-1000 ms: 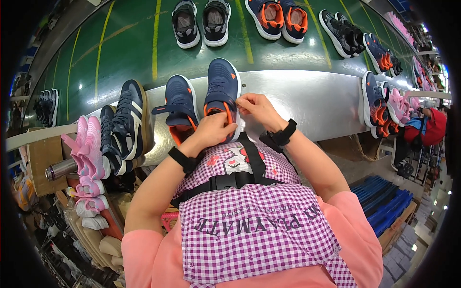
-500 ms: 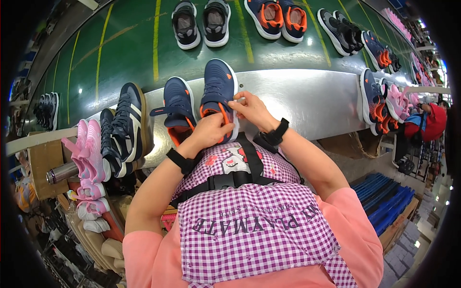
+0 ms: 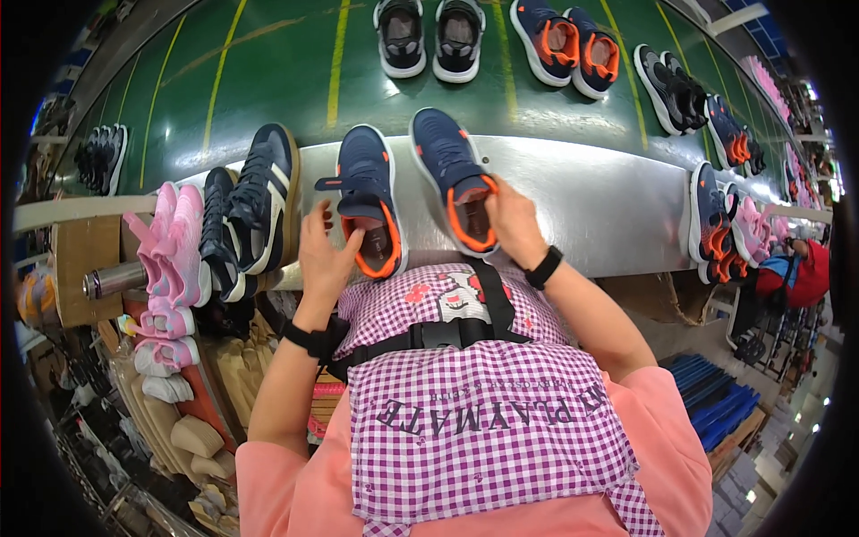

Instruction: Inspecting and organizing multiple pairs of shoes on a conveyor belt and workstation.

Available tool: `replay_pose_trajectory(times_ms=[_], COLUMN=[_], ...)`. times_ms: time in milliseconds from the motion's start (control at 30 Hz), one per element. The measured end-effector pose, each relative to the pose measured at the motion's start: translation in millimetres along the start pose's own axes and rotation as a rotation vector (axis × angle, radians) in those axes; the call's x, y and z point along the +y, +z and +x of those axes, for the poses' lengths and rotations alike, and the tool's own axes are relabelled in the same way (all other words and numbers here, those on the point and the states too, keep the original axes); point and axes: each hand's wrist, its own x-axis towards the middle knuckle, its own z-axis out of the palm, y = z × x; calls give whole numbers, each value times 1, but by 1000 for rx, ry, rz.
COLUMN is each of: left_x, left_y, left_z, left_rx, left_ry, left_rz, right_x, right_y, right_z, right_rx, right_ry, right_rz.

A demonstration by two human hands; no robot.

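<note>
Two navy children's sneakers with orange linings rest on the metal ledge in front of me, toes pointing away. The left sneaker (image 3: 368, 170) has its strap sticking out sideways to the left. At the right sneaker (image 3: 442, 152), my right hand (image 3: 519, 219) grips the right side of the collar, its fingertips partly hidden. My left hand (image 3: 326, 255) is beside the left sneaker's heel, fingers spread, with the thumb at the collar's edge. Both sneakers tilt slightly, and the right one's toe is angled to the left.
Left of the pair stand dark sneakers with white stripes (image 3: 265, 201) and pink sneakers (image 3: 183, 237). A green conveyor belt (image 3: 268, 80) with yellow lines runs beyond the metal ledge (image 3: 591, 206), carrying black-grey sneakers (image 3: 401, 38) and navy-orange sneakers (image 3: 544, 40). More shoes (image 3: 703, 210) line the right end.
My left hand has left the right sneaker and come to the left one. My right hand has shifted to the right sneaker's collar. That sneaker's toe has swung left, and the strap lies across it.
</note>
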Motion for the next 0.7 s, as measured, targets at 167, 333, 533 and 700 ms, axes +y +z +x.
replay_pose_trajectory(times_ms=[167,333,533,700], left_x=[-9,-5,-4,-14], left_y=[14,25,26,22], left_z=[9,21,25,27], left_rx=[-170,-115,-147,-245], left_ry=[-127,-94,-47,-47], left_rz=[-261,-212,-219,-408], right_x=[12,-90,-132,-115], right_y=[-40,-27,58,51], right_z=[31,23,37,57], right_rx=[7,-102,15,-63], right_ry=[201,-565,-626,-748], right_rz=[-236,-13,-135,-178])
